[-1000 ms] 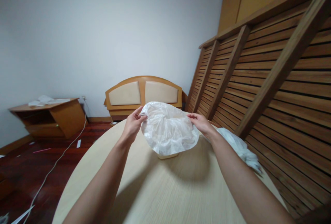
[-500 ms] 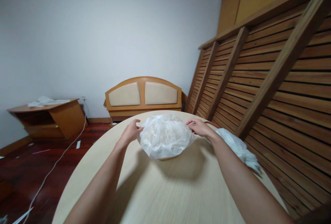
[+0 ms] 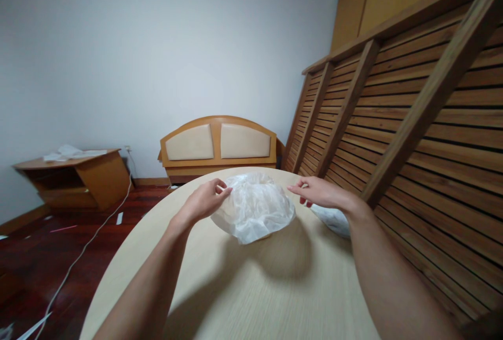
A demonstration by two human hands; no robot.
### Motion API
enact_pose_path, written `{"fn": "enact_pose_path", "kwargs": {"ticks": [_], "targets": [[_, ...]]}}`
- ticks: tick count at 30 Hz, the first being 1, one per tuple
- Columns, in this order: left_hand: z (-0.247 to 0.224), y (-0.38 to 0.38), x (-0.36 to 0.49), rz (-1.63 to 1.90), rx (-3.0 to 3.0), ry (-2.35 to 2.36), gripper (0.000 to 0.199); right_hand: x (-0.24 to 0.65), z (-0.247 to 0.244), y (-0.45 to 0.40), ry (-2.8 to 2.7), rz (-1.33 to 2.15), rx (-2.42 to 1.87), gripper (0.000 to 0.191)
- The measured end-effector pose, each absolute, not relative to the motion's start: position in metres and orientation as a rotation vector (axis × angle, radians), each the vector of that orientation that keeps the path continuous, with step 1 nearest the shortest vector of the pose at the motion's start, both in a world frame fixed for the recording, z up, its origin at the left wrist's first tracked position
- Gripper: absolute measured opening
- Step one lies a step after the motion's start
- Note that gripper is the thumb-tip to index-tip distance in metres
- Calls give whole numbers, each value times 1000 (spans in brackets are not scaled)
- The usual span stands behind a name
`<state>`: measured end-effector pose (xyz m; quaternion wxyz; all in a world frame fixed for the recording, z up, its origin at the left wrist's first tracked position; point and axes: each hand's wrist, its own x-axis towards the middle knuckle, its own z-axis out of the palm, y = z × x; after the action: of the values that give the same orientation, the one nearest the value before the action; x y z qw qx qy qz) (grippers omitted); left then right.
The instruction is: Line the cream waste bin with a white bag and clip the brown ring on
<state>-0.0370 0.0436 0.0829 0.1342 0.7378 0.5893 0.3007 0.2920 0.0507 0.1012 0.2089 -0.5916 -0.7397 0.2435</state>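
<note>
A crumpled, translucent white plastic cover [image 3: 257,209] is draped over a rounded, bowl-like form on the round pale table [image 3: 251,298]. What lies beneath it is mostly hidden. On its left edge is my left hand [image 3: 206,198], thumb and fingers pinched at the plastic. My right hand [image 3: 316,193] hovers just off the cover's right side, fingers loosely apart, with nothing seen in them. Beyond my right wrist lies a pale plastic bundle [image 3: 334,219], partly hidden by the forearm.
A wooden headboard [image 3: 218,143] stands against the wall behind the table. A large slatted wooden frame [image 3: 393,135] leans close on the right. To the left are a low cabinet [image 3: 102,177] with white sheets on top and a white cable [image 3: 92,240] across the floor.
My right hand has let go of the cover's right edge and drawn slightly outward. My left hand has shifted right, over the left edge. The plastic has changed shape a little.
</note>
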Motion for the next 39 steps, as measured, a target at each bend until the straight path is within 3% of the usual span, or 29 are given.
{"fn": "enact_pose_path", "kwargs": {"ticks": [8,12,26,31,34,39], "targets": [[96,24,-32,901,2056,1629,32,285,100,39,-2193,1040,-1622,26],[93,23,-31,894,2080,1525,39,296,93,49,-2248,1000,-1450,17],[75,20,-49,630,2237,1706,12,317,41,85,-2265,688,-1608,10],[69,2,-24,890,2224,1901,14,301,64,73,-2196,364,-1496,14],[50,-7,-18,1189,2194,1833,24,285,77,53,-2214,327,-1266,27],[10,-10,-32,1370,2092,1638,36,267,62,26,-2142,99,-1197,40]]}}
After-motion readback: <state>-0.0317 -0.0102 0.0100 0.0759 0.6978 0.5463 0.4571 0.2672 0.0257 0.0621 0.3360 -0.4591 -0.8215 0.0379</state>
